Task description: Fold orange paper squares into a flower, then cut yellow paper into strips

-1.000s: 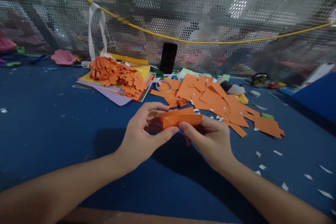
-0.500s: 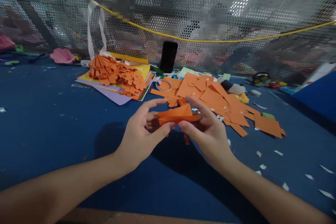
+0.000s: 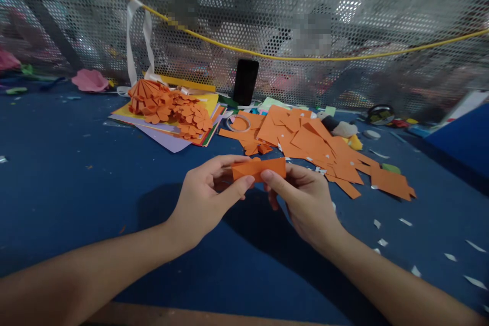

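A folded piece of orange paper [image 3: 275,166] is held up above the blue table, between both hands. My left hand [image 3: 208,191] pinches its left end, thumb in front and fingers behind. Gripping the right part is my right hand [image 3: 305,196], its thumb pressed on the front face; the fingers behind are partly hidden. Just beyond the hands lie loose orange paper sheets [image 3: 305,135]. A cluster of orange paper flowers [image 3: 194,117] rests on a stack of coloured paper to the left.
A dark phone [image 3: 245,82] leans upright against the perforated metal screen [image 3: 267,5]. Near it lies a tape roll [image 3: 238,123]. A blue box [image 3: 464,137] stands at the right. White paper scraps [image 3: 382,242] are scattered on the table [image 3: 95,188], and a yellow cord [image 3: 305,58] crosses the screen.
The orange paper was partly unfolded with a raised flap; now it is pressed into a flatter strip. My index fingers have come down onto it from a raised position.
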Motion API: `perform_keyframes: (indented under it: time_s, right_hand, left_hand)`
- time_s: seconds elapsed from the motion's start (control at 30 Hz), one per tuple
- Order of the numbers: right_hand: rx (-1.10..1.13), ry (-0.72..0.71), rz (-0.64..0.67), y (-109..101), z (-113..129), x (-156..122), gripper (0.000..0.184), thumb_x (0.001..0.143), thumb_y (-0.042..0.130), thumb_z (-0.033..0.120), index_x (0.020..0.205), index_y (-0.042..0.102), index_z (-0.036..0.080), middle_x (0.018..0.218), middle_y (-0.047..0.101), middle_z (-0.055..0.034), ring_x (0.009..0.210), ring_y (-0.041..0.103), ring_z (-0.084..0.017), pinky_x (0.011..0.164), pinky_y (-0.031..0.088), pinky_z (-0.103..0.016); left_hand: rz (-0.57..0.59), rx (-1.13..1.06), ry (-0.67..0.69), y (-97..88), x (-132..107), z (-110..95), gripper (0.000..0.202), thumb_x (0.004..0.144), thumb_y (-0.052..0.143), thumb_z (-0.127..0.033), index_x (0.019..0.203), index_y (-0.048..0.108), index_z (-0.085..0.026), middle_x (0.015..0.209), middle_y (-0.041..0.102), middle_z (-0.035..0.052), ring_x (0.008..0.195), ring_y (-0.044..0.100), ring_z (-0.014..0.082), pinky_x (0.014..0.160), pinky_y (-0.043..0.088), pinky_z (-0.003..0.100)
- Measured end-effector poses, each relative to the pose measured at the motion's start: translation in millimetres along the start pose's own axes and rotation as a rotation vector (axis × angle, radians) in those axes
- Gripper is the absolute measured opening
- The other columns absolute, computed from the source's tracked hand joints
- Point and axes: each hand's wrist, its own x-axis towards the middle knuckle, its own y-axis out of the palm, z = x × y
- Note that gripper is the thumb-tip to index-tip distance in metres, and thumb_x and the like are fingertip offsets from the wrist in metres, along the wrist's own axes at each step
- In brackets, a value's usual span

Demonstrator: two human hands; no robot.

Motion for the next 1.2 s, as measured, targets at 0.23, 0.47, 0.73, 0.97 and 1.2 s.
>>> perform_keyframes:
  time_s: [0.23,0.47,0.73,0.97,1.2]
  right_hand:
    - [-0.029,-0.006,-0.014,-0.3,-1.8,-1.4,0.029,0.076,0.082,0.047,0.076,0.076,0.019,0.066,0.066,-0.0016,0.047,0.05,-0.01,0.039,0.044,-0.022]
    - [-0.05,-0.01,-0.01,0.2,-1.1,-1.8,0.024,0.079,0.08,0.045,0.082,0.08,0.021,0.07,0.069,-0.002,0.047,0.048,-0.009,0.04,0.042,-0.022]
    - [-0.088,-0.003,-0.01,-1.1,-1.6,-2.4,0.024,0.08,0.08,0.045,0.081,0.08,0.022,0.066,0.066,-0.0008,0.048,0.049,-0.01,0.041,0.041,-0.022]
    - [0.027,0.046,0.007,2.5,3.8,0.1,0.024,0.073,0.085,0.043,0.075,0.078,0.02,0.069,0.068,-0.001,0.047,0.049,-0.008,0.04,0.042,-0.02]
    - [0.198,0.122,-0.064,2.7,4.0,5.0,0.023,0.069,0.088,0.041,0.071,0.077,0.021,0.062,0.063,0.0023,0.041,0.049,-0.006,0.036,0.04,-0.018]
  left_hand:
    - [0.005,-0.009,0.007,-0.8,-0.1,2.7,0.035,0.082,0.077,-0.033,0.114,0.071,-0.018,0.086,0.078,0.0029,0.067,0.072,0.0157,0.061,0.063,0.024]
    - [0.002,-0.028,0.011,-0.4,0.2,3.4,0.033,0.083,0.077,-0.031,0.113,0.073,-0.018,0.082,0.077,0.0015,0.063,0.071,0.013,0.061,0.062,0.022]
    - [0.007,-0.001,0.0,-1.2,0.4,7.0,0.031,0.084,0.076,-0.033,0.111,0.073,-0.018,0.081,0.076,0.0016,0.067,0.07,0.0146,0.061,0.061,0.023]
    - [0.013,0.12,0.011,-4.5,-0.9,8.2,0.019,0.085,0.072,-0.037,0.083,0.073,-0.017,0.074,0.07,0.0001,0.064,0.063,0.0125,0.057,0.05,0.021]
    - [0.198,0.153,-0.034,-2.0,3.3,3.9,0.021,0.082,0.069,-0.025,0.066,0.059,-0.016,0.062,0.06,-0.0036,0.058,0.054,0.0093,0.055,0.043,0.02]
